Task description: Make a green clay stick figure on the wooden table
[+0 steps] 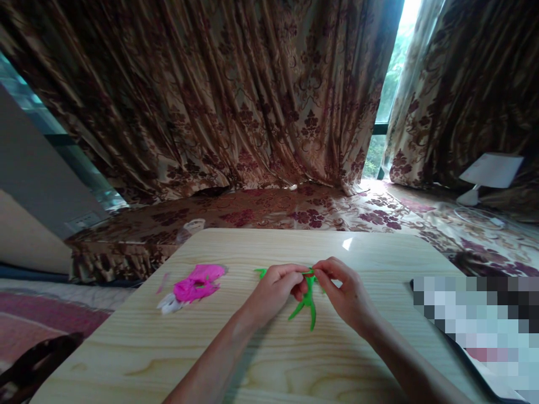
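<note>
My left hand (pixel 284 280) and my right hand (pixel 339 286) meet above the middle of the table. Their fingertips pinch the upper end of a bright green piece (pixel 310 300) with narrow, pointed strips that branch downward. Its material is not clear. Part of it is hidden behind the fingers. Another bit of green (pixel 261 272) shows just left of my left hand; whether it joins the held piece cannot be seen. Farther left lies a crumpled bright pink thing (pixel 197 285) with green specks in its middle, and a crumpled white piece (pixel 170 303) at its lower end.
The pale wood-grain table (pixel 168 359) has rounded far corners. A dark-edged, pixelated object (pixel 484 331) stands along its right side. Behind the far left corner sits a translucent container (pixel 191 229). A white lamp (pixel 490 171) stands on the cloth-covered ledge, below patterned curtains (pixel 252 101).
</note>
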Tool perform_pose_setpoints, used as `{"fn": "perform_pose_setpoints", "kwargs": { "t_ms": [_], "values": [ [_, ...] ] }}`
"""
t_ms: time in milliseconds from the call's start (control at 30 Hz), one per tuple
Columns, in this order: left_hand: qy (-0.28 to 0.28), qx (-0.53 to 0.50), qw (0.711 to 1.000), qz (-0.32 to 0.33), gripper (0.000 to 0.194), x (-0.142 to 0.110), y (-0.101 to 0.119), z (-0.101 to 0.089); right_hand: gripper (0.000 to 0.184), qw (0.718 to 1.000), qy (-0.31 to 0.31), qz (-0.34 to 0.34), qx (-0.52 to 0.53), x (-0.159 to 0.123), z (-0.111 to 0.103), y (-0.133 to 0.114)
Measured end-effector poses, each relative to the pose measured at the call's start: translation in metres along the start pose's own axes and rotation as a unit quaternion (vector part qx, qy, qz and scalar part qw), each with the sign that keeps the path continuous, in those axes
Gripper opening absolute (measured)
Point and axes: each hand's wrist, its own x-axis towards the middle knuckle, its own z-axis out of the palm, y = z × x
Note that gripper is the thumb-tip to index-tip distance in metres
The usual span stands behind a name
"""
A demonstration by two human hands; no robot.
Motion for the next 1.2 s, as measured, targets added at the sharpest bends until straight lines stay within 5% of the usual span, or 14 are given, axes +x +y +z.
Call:
{"fn": "perform_pose_setpoints", "kwargs": {
  "t_ms": [167, 533, 767, 1200],
  "values": [
    [-0.003, -0.004, 1.000, 0.010, 0.033, -0.0013, 0.0035, 0.0007, 0.014, 1.000, 0.000, -0.002, -0.001, 0.0002, -0.0006, -0.0003],
    [-0.053, -0.127, 0.988, -0.074, 0.022, -0.0017, -0.0001, -0.0052, 0.014, 1.000, 0.005, -0.002, -0.015, 0.0002, 0.0000, 0.0013],
    [-0.032, -0.058, 0.996, -0.055, 0.020, -0.0002, -0.0033, -0.0022, 0.011, 1.000, 0.008, -0.010, -0.003, 0.0005, 0.0014, 0.0019],
    [-0.008, -0.116, 0.992, -0.058, 0.020, 0.0003, -0.0015, -0.0017, 0.004, 0.999, 0.036, 0.027, 0.029, -0.0006, 0.0013, 0.0013]
  ]
}}
